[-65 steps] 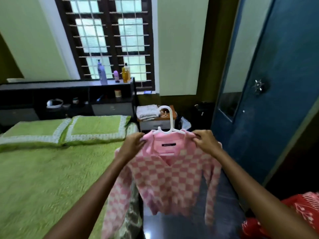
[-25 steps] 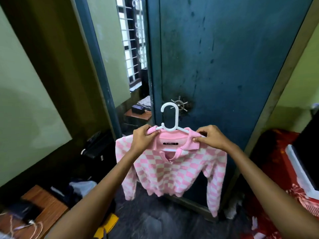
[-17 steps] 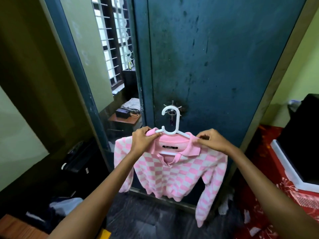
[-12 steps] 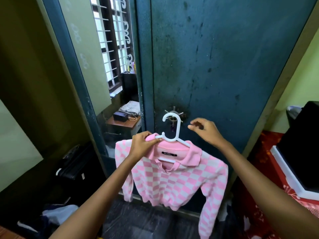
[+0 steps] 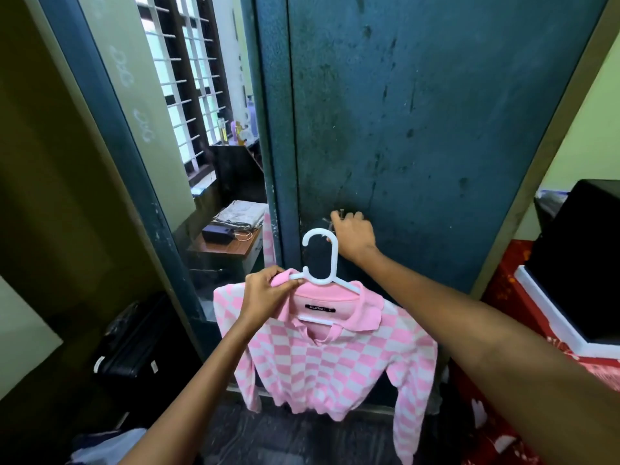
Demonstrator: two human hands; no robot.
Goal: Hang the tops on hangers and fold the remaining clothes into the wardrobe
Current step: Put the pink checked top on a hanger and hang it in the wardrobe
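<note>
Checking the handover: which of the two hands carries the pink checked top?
The left hand, pinching the pink checked top and white plastic hanger at the shoulder. The right hand grips the blue wardrobe door's handle.

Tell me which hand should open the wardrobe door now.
Right. The right hand is already on the door handle of the wardrobe door, while the left hand grips the white hanger carrying the pink checked top.
</note>
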